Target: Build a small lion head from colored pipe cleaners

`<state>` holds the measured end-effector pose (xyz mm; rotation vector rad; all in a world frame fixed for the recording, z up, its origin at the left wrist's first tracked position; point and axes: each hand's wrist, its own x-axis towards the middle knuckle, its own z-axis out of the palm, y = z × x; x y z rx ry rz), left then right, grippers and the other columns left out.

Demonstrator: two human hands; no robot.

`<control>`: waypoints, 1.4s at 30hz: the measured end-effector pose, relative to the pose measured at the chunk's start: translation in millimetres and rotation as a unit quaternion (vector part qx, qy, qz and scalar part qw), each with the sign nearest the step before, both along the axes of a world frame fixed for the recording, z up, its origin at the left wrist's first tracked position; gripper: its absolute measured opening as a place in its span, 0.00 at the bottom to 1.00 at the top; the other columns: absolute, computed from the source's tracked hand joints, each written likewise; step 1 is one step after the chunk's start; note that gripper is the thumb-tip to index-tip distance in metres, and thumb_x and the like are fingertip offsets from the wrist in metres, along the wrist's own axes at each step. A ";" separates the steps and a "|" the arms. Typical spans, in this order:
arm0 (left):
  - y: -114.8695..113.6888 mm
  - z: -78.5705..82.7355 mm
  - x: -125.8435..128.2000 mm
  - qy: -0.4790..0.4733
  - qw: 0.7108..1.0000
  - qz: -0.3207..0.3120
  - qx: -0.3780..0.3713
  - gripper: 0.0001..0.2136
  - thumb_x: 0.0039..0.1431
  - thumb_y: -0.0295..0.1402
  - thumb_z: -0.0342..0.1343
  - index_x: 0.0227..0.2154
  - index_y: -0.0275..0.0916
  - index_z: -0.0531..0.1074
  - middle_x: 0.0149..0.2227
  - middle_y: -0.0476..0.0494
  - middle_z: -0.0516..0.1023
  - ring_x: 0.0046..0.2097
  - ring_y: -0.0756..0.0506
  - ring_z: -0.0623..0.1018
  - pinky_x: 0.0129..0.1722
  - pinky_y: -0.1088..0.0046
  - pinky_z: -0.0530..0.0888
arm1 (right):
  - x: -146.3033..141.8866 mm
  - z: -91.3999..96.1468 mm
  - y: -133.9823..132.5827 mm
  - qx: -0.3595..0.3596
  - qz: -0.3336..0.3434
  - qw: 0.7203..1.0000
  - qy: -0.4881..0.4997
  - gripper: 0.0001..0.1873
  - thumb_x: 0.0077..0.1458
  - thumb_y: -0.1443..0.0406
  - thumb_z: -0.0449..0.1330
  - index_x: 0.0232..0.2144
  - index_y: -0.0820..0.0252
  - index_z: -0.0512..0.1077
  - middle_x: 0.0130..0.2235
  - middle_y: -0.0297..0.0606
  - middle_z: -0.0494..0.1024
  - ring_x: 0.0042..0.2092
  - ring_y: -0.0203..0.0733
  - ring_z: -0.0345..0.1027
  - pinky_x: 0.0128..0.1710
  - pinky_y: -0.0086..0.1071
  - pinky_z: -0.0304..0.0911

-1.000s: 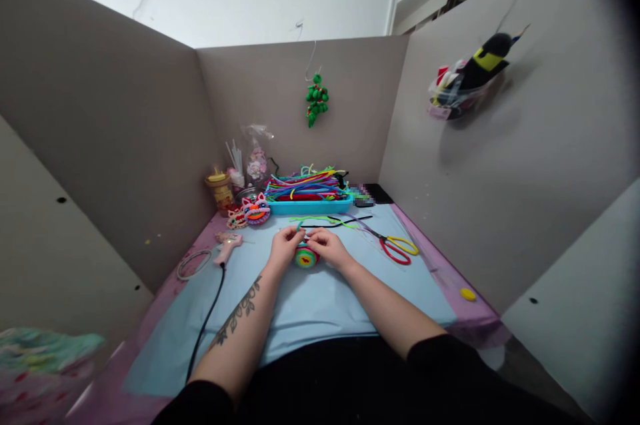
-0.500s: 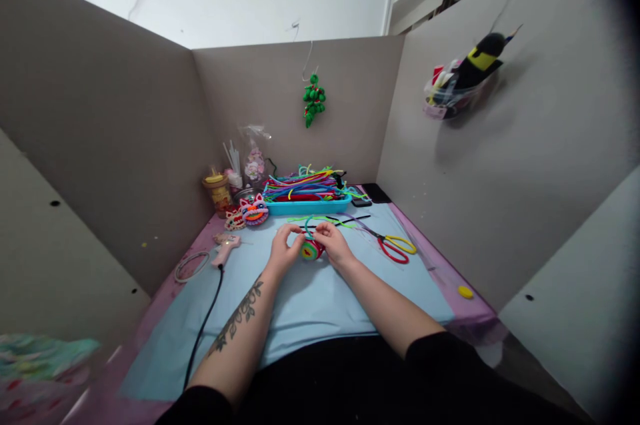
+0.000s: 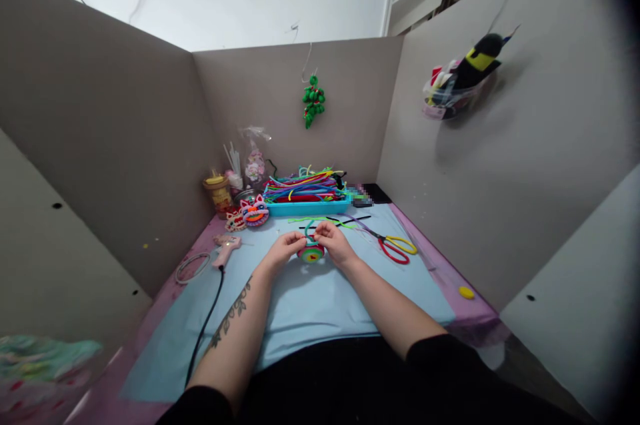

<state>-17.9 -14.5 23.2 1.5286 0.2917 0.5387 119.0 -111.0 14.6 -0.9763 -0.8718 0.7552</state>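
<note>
Between my hands is a small round pipe-cleaner piece (image 3: 311, 256), with red and green rings around a yellow centre that bears a red mark. A teal pipe cleaner (image 3: 309, 229) curves up from its top edge. My left hand (image 3: 284, 250) is closed in a pinch at the piece's upper left. On the other side, my right hand (image 3: 334, 245) pinches the teal pipe cleaner near the top right of the piece. The fingertips partly hide where the strand meets the piece. Loose green pipe cleaners (image 3: 300, 219) and black ones lie just behind my hands.
Red-and-yellow-handled scissors (image 3: 395, 249) lie to the right, a pink glue gun (image 3: 227, 250) with a black cord to the left. Behind stands a blue tray (image 3: 307, 208) heaped with pipe cleaners, beside finished lion-like faces (image 3: 255, 212). Grey partitions (image 3: 300, 132) enclose the table.
The round piece has turned so its patterned face shows more toward me and sits slightly lower. My left hand has shifted slightly down; my right hand stays nearly in place.
</note>
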 end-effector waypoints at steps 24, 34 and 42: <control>-7.9 8.6 0.7 -0.040 0.989 0.042 -0.135 0.22 0.40 0.38 0.66 0.37 0.36 0.65 0.26 0.48 0.75 0.24 0.51 0.73 0.26 0.77 0.67 | -3.3 8.6 -7.5 -0.020 0.123 0.988 0.092 0.27 0.34 0.62 0.70 0.38 0.55 0.65 0.30 0.33 0.75 0.31 0.39 0.69 0.33 0.34 0.65; -3.2 1.1 1.7 -0.015 0.991 0.051 -0.122 0.19 0.38 0.37 0.67 0.32 0.35 0.68 0.25 0.47 0.75 0.25 0.50 0.74 0.26 0.76 0.67 | -0.9 -2.1 -1.2 -0.007 0.103 0.994 0.040 0.26 0.33 0.61 0.70 0.36 0.54 0.64 0.27 0.28 0.69 0.28 0.34 0.63 0.31 0.30 0.61; -4.9 2.7 -1.6 -0.011 0.991 0.023 -0.134 0.19 0.39 0.36 0.67 0.34 0.37 0.67 0.20 0.52 0.72 0.22 0.51 0.73 0.25 0.77 0.67 | 2.2 -1.6 -1.4 0.008 0.071 0.997 -0.017 0.17 0.36 0.61 0.69 0.28 0.57 0.66 0.28 0.29 0.68 0.30 0.34 0.62 0.31 0.29 0.60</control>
